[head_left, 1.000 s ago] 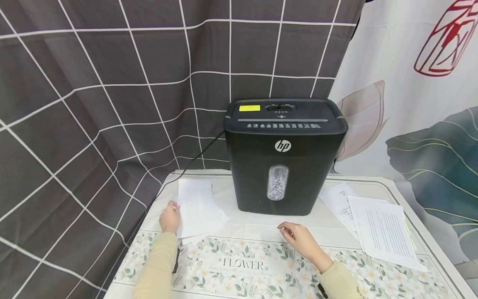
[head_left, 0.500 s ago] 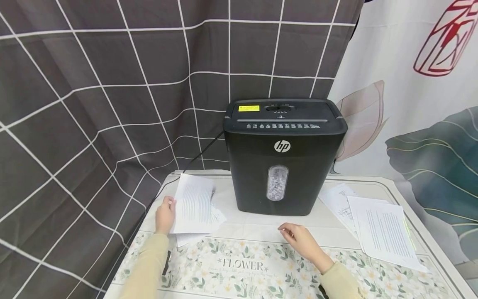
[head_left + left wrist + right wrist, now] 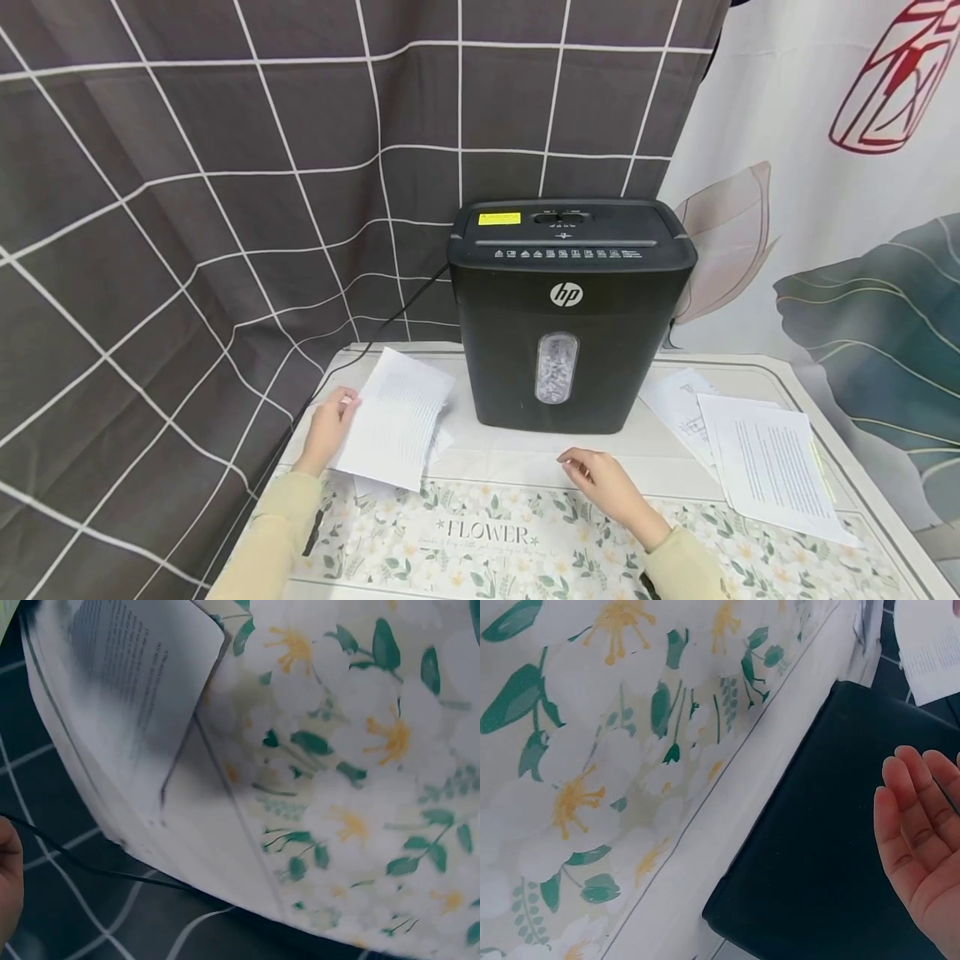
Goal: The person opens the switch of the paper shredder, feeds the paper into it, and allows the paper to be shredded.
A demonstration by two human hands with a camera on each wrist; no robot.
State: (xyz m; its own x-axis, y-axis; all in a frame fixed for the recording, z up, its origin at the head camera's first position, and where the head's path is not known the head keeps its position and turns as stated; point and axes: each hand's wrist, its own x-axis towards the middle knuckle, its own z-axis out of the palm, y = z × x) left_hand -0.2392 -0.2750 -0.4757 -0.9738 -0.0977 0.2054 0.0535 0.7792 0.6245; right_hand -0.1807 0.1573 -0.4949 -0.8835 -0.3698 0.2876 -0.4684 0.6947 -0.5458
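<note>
My left hand (image 3: pixel 328 423) pinches a printed sheet of paper (image 3: pixel 396 417) by its left edge, at the left of the table. The sheet is raised and turned at a slant over other papers (image 3: pixel 373 487), which it mostly covers. Part of the left hand (image 3: pixel 9 881) shows at the edge of the left wrist view. My right hand (image 3: pixel 606 483) holds nothing and stays in front of a black HP paper shredder (image 3: pixel 502 350). In the right wrist view the fingers of the right hand (image 3: pixel 930 847) are loosely bent.
Several loose papers (image 3: pixel 780 467) lie at the right of the table. A black cord (image 3: pixel 390 321) runs from the shredder along the table's left side. A flower-print cover (image 3: pixel 487 554) lies in front, and a dark checked curtain (image 3: pixel 315 117) hangs behind.
My left hand has lifted the sheet off the pile on the left and turned it clockwise, while the left forearm has shifted left. The right hand has stayed still.
</note>
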